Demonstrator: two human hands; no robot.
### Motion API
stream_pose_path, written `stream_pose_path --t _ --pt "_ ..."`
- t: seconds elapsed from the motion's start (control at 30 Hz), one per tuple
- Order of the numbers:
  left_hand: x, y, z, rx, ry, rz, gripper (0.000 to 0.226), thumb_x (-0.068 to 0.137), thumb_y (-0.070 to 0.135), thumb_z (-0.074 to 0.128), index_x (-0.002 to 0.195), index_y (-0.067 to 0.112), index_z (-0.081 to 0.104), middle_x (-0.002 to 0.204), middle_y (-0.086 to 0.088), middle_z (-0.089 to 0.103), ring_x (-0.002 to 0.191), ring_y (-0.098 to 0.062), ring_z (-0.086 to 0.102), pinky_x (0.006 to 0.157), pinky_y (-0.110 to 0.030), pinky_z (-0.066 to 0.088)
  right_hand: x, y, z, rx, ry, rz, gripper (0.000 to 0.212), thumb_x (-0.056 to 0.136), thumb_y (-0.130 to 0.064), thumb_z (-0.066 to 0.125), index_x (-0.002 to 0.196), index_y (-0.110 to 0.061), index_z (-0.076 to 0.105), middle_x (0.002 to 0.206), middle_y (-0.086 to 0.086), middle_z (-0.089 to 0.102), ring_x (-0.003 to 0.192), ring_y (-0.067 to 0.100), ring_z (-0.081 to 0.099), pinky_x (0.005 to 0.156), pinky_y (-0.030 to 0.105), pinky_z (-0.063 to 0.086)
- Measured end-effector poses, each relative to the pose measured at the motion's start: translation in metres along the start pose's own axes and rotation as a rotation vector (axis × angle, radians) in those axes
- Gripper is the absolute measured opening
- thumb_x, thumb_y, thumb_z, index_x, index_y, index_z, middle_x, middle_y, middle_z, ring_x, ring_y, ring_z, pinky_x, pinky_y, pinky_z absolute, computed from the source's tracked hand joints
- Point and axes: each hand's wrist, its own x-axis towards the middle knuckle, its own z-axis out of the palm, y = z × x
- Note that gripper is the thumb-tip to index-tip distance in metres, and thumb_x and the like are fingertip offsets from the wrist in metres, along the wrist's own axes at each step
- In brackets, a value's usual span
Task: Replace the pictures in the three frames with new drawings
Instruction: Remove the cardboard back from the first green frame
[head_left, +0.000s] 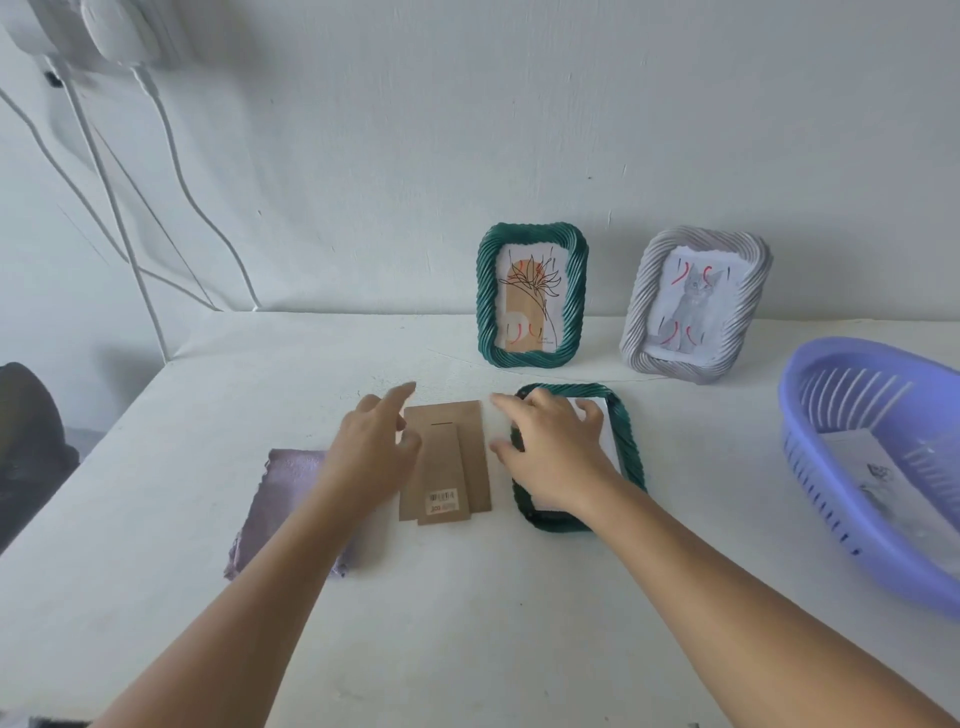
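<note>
Near the middle of the table (467, 597), a green frame (631, 462) lies face down with its cardboard backing (467, 467) set just beside it on the left, white paper (605, 431) showing in the opening. The right hand (553, 447) rests on it with fingers spread, gripping nothing, and the left hand (371, 452) hovers open over the backing's left edge. To lift the old picture cleanly, I would pin the frame with one hand and pick the sheet up by a corner; new drawings seem to wait in the purple basket (831, 467) at the right edge, while the standing green frame (488, 301) and grey frame (641, 312) stand by the far edge.

Right hand (553, 444) spread over the face-down green frame (631, 457), fingers on its white sheet (602, 431) — left hand (371, 447) hovering open at the brown cardboard backing (449, 462) just beside it. Behind stand a green frame (532, 296) and a grey frame (696, 304) — purple basket (831, 478) far right.
</note>
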Motion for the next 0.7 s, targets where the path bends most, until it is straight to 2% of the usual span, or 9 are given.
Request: stream_pose_path --t 0.07,0.2,0.33,0.53,0.7 --pt "0.003 0.016 0.006 -0.008 0.019 0.056 0.050 0.099 0.025 0.054 0.149 0.028 0.046 0.108 0.003 0.061 0.103 -0.020 0.055 0.090 -0.033 0.043 -0.005 0.017 -0.007 0.003 0.097 0.071 0.046 0.099 -0.043 0.055 0.143 -0.040 0.045 0.119 -0.007 0.055 0.118 0.018 0.051 0.113 0.049 0.019" --pt "0.009 0.053 0.024 0.016 -0.106 0.109 0.049 0.100 0.035 0.054 0.148 0.030 0.047 0.093 0.008 0.067 0.093 -0.018 0.059 0.083 -0.033 0.047 -0.016 0.051 -0.018 -0.019 0.148 0.209 0.047 0.097 -0.047 0.056 0.142 -0.040 0.046 0.116 -0.008 0.058 0.112 0.017 0.057 0.107 0.046 0.026" --pt "0.014 0.075 0.040 0.077 -0.196 0.132 0.056 0.098 0.043 0.056 0.151 0.032 0.042 0.101 0.004 0.071 0.100 -0.021 0.065 0.090 -0.038 0.055 -0.026 0.073 -0.023 -0.055 0.140 0.304 0.050 0.093 -0.051 0.057 0.140 -0.037 0.047 0.111 -0.006 0.058 0.105 0.019 0.060 0.104 0.045 0.027" --pt "0.021 0.082 0.049 0.051 -0.291 0.108 0.059 0.097 0.034 0.062 0.153 0.031 0.041 0.094 0.004 0.071 0.089 -0.017 0.065 0.083 -0.036 0.056 -0.032 0.080 -0.024 0.015 0.068 0.338 0.059 0.086 -0.056 0.063 0.139 -0.034 0.046 0.109 -0.008 0.059 0.106 0.018 0.060 0.105 0.046 0.027" --pt "0.022 0.078 0.053 -0.012 -0.292 0.084 0.058 0.097 0.031 0.064 0.151 0.030 0.045 0.084 0.011 0.066 0.082 -0.012 0.061 0.073 -0.030 0.051 -0.033 0.082 -0.023 0.121 0.105 0.337 0.060 0.084 -0.050 0.071 0.138 -0.035 0.048 0.098 -0.013 0.058 0.093 0.011 0.055 0.096 0.039 0.027"
